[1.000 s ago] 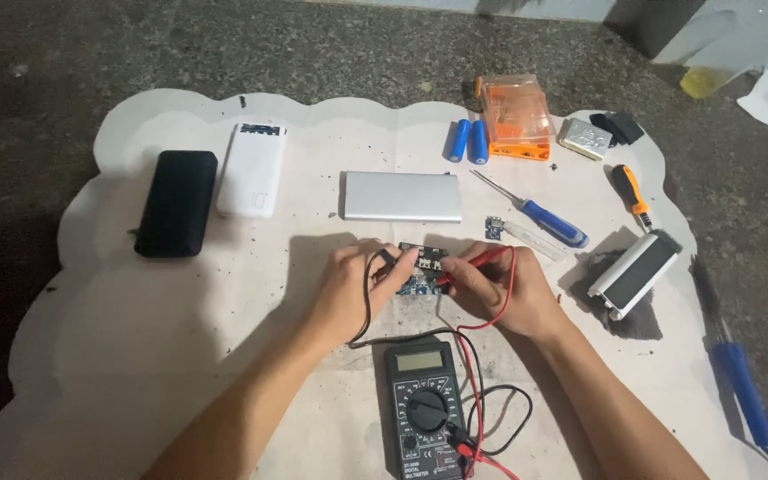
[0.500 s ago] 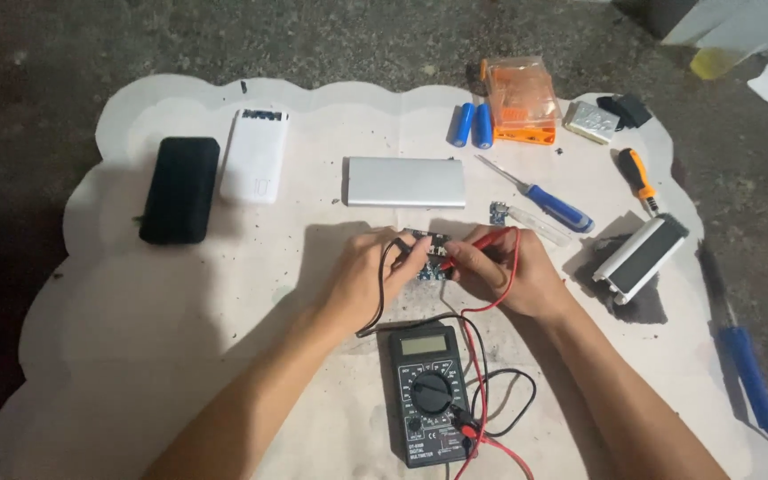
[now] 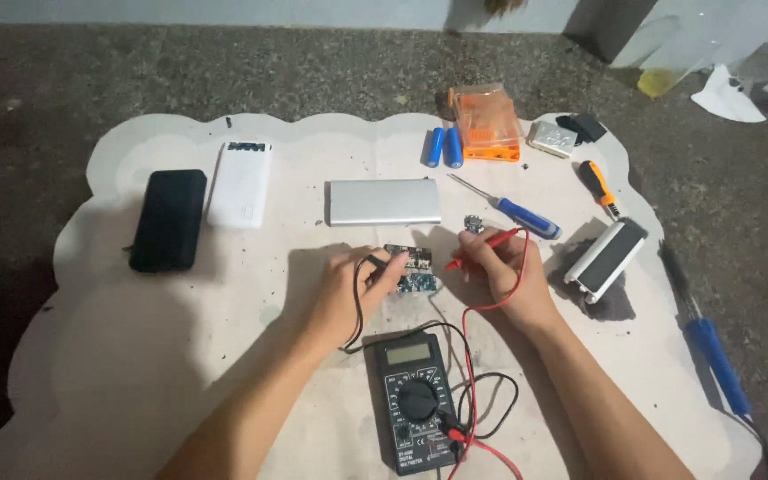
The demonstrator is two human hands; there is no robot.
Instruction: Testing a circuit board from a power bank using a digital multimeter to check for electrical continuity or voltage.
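Both forearms extend from 6 o'clock over the white mat (image 3: 135,373). The left hand (image 3: 348,293) grip pinches the black probe (image 3: 382,262) on the circuit board (image 3: 412,271) at centre. The right hand (image 3: 500,271) grip clenches the red probe (image 3: 482,247), at 3 o'clock of the board; the multimeter (image 3: 412,400) lies at 6 o'clock.

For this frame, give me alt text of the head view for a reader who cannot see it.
Two bare hands work at a small blue circuit board on a pale scalloped mat: the left hand holds a black probe to it, the right hand a red probe. Their leads run to a black multimeter; a silver power bank lies beyond.
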